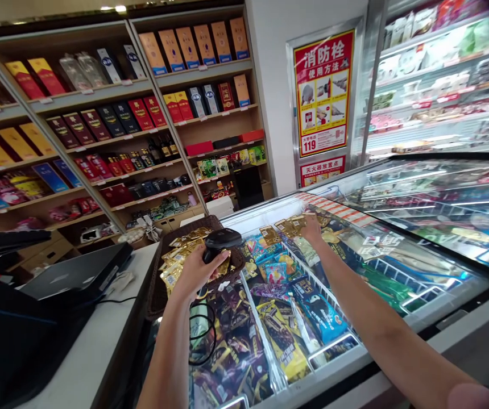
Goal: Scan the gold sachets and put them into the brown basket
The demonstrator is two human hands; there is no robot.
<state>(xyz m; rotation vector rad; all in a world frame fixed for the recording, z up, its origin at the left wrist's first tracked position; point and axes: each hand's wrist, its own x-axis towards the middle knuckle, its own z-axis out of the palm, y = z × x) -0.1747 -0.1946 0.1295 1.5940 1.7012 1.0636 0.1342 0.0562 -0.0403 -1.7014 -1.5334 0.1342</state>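
Left hand (195,270) closed round a black scanner (222,237) over a brown basket (154,292) of gold packets (178,255), right hand (311,228) at a row of flat gold packs (286,227) atop the glass-topped freezer (338,365), its grip unclear, boxed goods (187,48) shelved behind.

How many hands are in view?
2: the left hand grips the black scanner over the basket; the right hand is at the gold packets atop the freezer.
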